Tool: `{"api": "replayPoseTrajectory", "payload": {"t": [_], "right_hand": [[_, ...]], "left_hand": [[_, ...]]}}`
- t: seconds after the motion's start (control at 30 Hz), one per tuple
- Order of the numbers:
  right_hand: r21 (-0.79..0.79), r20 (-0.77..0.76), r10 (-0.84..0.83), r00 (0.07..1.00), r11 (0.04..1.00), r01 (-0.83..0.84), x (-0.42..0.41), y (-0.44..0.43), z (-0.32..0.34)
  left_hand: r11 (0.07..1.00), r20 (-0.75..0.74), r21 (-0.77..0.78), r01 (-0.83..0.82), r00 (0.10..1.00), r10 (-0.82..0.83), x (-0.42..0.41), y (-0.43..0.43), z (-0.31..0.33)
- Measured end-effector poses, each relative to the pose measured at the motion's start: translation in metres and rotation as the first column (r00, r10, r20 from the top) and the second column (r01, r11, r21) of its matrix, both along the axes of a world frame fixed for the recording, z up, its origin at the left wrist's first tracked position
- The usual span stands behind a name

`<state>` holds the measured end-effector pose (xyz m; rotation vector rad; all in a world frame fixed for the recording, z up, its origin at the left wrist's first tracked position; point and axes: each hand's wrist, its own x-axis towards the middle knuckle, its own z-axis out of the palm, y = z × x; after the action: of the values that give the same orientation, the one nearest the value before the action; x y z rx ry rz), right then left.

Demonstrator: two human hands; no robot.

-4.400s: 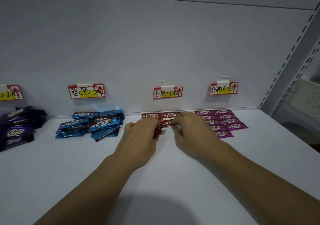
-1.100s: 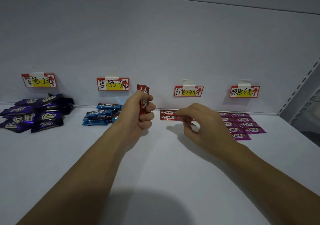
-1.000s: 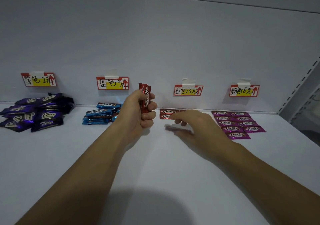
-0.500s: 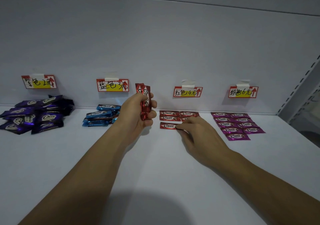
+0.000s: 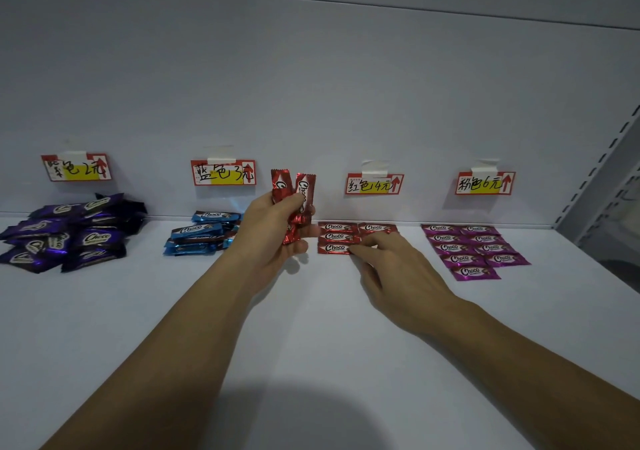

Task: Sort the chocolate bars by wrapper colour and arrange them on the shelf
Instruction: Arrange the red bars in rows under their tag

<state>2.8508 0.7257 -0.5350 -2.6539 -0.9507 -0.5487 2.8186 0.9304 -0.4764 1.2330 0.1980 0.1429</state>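
My left hand (image 5: 273, 231) grips a few red chocolate bars (image 5: 294, 195) upright, just left of the red row. Red bars (image 5: 335, 237) lie flat in two short columns on the white shelf (image 5: 311, 328) under the red label (image 5: 374, 183). My right hand (image 5: 398, 269) rests palm down with its fingertips touching the front bars of that row, hiding part of the right column. Pink bars (image 5: 474, 249) lie in neat rows under the pink label (image 5: 485, 183). A loose blue pile (image 5: 201, 235) and a loose purple pile (image 5: 69, 231) sit further left.
A blue label (image 5: 223, 172) and a purple label (image 5: 76, 167) are taped to the white back wall. A grey slotted shelf upright (image 5: 606, 172) stands at the right end. Bare shelf surface stretches in front of all four groups.
My right hand has laid more red bars into the row and now rests at its front. The bars in my left hand have fanned slightly apart.
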Motion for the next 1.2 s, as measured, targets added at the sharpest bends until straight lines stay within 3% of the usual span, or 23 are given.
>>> {"api": "replayPoseTrajectory", "payload": {"t": [0.2,0.27,0.3,0.37,0.43,0.57,0.67,0.73,0.83,0.93,0.97,1.0,1.07,1.13,1.2], "right_hand": [[-0.021,-0.041,0.008,0.999,1.000,-0.008,-0.001,0.000,0.001],[0.125,-0.134,0.015,0.991,0.992,0.002,-0.004,0.001,0.008],[0.276,-0.211,0.029,0.977,0.961,0.031,-0.006,0.001,0.014],[0.595,-0.331,0.152,0.931,0.799,0.081,-0.005,0.000,0.029],[0.763,-0.365,0.303,0.880,0.640,0.096,-0.003,-0.004,0.042],[0.809,-0.387,0.389,0.836,0.578,0.105,-0.004,-0.007,0.052],[0.842,-0.374,0.318,0.871,0.510,0.175,0.002,-0.017,0.061],[0.776,-0.405,0.225,0.886,0.598,0.203,0.008,-0.029,0.064],[0.466,-0.448,0.063,0.892,0.868,0.173,0.014,-0.039,0.053],[0.282,-0.394,-0.017,0.919,0.950,0.138,0.017,-0.037,0.037],[0.259,-0.368,-0.035,0.929,0.956,0.138,0.017,-0.036,0.034],[0.223,-0.325,-0.061,0.944,0.965,0.139,0.019,-0.035,0.034],[0.129,-0.199,-0.115,0.973,0.981,0.143,0.021,-0.037,0.038],[0.115,-0.150,-0.124,0.981,0.983,0.142,0.021,-0.039,0.043],[0.089,-0.198,-0.118,0.973,0.986,0.138,0.016,-0.039,0.043]], "left_hand": [[0.996,-0.008,0.082,0.031,1.000,-0.030,0.002,0.002,-0.005],[0.991,-0.002,0.129,0.047,0.999,-0.047,0.002,0.002,-0.009],[0.986,0.002,0.159,0.050,0.999,-0.051,0.002,0.001,-0.011],[0.974,0.008,0.215,0.072,0.997,-0.075,-0.001,-0.006,-0.013],[0.960,0.024,0.254,0.116,0.992,-0.126,-0.004,-0.016,-0.015],[0.929,-0.003,0.243,0.278,0.958,-0.286,-0.007,-0.030,-0.020],[0.957,-0.014,0.170,0.236,0.972,-0.237,-0.004,-0.029,-0.019],[0.971,-0.022,0.153,0.186,0.982,-0.185,-0.002,-0.024,-0.017],[0.974,-0.024,0.123,0.192,0.981,-0.190,-0.002,-0.017,-0.015],[0.981,0.001,0.102,0.163,0.986,-0.164,-0.003,-0.020,-0.016],[0.974,0.038,0.198,0.109,0.992,-0.118,-0.003,-0.020,-0.018],[0.916,0.092,0.398,0.042,0.992,-0.085,-0.002,-0.020,-0.022],[0.599,0.192,0.797,-0.078,0.973,-0.129,-0.003,-0.018,-0.031],[0.354,0.216,0.926,-0.134,0.954,-0.205,-0.003,-0.020,-0.037],[0.228,0.228,0.958,-0.175,0.946,-0.230,0.000,-0.024,-0.042]]}}
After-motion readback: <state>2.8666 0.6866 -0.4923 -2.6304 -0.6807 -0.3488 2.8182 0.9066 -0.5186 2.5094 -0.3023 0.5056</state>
